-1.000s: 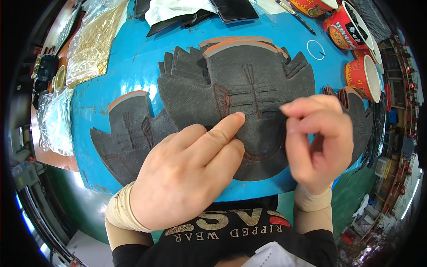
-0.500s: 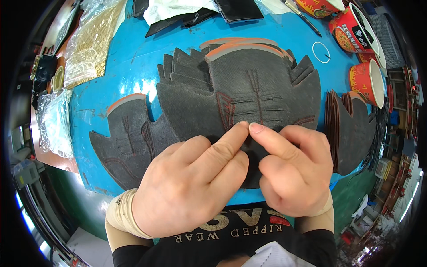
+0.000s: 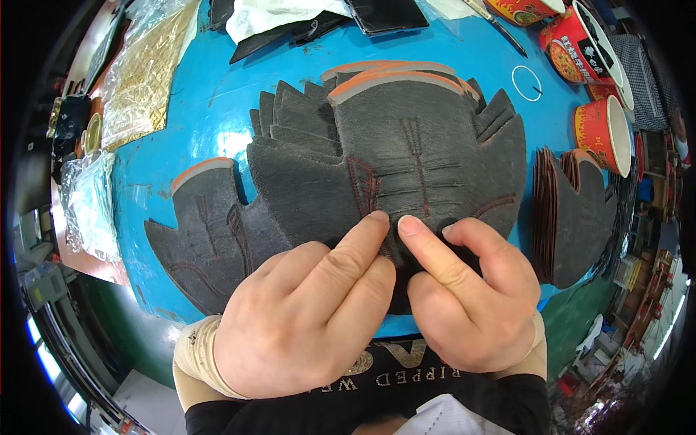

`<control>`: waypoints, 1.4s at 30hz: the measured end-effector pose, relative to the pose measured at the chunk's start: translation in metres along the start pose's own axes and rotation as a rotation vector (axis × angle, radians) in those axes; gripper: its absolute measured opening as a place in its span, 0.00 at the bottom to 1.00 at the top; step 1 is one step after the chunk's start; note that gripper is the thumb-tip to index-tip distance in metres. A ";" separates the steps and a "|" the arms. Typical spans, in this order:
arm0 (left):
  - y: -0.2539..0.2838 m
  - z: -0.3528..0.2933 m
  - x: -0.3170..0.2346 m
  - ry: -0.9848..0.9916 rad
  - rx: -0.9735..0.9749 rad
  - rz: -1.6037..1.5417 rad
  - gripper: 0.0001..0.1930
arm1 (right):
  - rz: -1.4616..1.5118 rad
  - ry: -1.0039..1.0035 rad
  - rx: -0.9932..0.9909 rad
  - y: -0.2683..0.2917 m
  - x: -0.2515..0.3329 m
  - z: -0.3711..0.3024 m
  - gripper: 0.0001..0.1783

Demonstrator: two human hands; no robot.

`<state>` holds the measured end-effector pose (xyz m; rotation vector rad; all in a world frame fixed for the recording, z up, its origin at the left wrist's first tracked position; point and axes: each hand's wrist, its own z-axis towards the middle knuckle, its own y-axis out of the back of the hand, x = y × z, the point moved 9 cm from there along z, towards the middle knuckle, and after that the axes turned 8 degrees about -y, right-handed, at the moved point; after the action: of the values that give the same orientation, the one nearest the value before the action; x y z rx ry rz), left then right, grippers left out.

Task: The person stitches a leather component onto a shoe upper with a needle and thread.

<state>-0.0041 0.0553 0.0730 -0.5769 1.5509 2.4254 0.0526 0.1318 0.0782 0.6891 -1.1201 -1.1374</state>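
On top of a fanned stack in the middle lies a dark grey, leather-like panel (image 3: 449, 138). It has a curved top edge banded grey and orange, dark red stitching and several thin creases. My left hand (image 3: 304, 312) bends over its lower left part, one fingertip pressed beside the stitching. Close by, my right hand (image 3: 475, 297) holds the panel's lower right part with bent fingers and a nail facing up. A small gap separates the fingertips of the two hands. What lies beneath both hands is hidden.
Similar panels (image 3: 206, 225) lie to the left on the blue table (image 3: 159, 181), and another stack (image 3: 562, 225) stands at the right. Red paper bowls (image 3: 602, 134), a pen (image 3: 500, 29) and a white ring (image 3: 527, 83) are at the far right. Gold plastic wrapping (image 3: 141, 87) lies far left.
My fingertips, touching each other before, have parted and moved down the panel a little. The right hand's other finger has stretched out onto the panel.
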 end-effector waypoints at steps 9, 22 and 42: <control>-0.002 0.001 -0.001 0.011 0.013 -0.026 0.15 | 0.019 0.012 -0.022 -0.001 0.001 0.000 0.08; -0.005 0.002 -0.001 -0.010 0.032 -0.049 0.15 | 0.009 -0.005 0.016 -0.003 0.003 0.001 0.09; -0.006 0.005 -0.002 -0.020 0.085 -0.067 0.16 | 0.004 -0.033 0.051 -0.002 0.003 0.002 0.09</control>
<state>-0.0011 0.0627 0.0705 -0.5768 1.5922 2.2971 0.0499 0.1279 0.0778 0.7094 -1.1818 -1.1238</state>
